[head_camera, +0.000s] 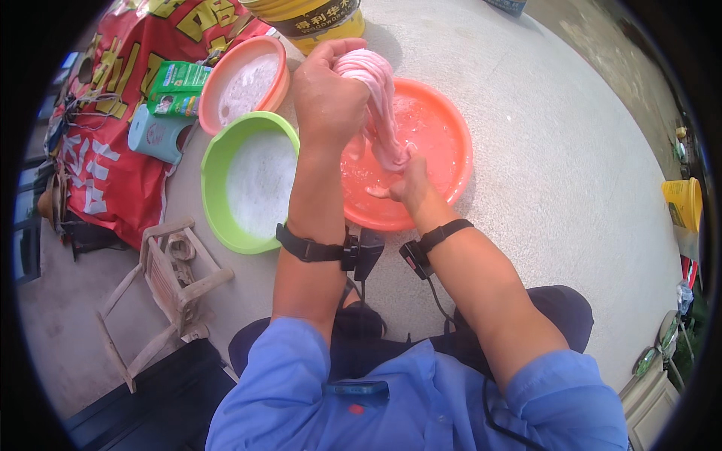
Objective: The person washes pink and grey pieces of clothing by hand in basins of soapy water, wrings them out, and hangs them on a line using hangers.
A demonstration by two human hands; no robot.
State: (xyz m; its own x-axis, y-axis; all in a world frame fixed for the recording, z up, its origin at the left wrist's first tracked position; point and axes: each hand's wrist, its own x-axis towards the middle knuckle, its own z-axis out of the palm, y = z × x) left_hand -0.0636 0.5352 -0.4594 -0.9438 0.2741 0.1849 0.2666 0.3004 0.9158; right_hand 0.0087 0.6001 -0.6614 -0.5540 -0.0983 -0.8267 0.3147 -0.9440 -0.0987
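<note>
A twisted length of pink cloth (pixel 383 104) hangs above a round orange-red plastic basin (pixel 463 169). Its upper end is wrapped in the fist of my left hand (pixel 330 96), raised over the basin's left rim. Lower down, my right hand (pixel 412 183) grips the bunched bottom end, with one digit sticking out to the left. Clear water with bubbles lies in the basin beneath. Part of the cloth behind my left hand is hidden. Each wrist wears a black strap with a small device.
Left of my forearm stands a green basin (pixel 210 186) of white suds, with a smaller orange basin (pixel 208 96) of foam behind. A yellow bucket (pixel 316 36) stands beyond. Further left are a green packet (pixel 179 87), a light-blue plastic stool (pixel 152 135), a red banner (pixel 127 191) and a wooden chair (pixel 169 276).
</note>
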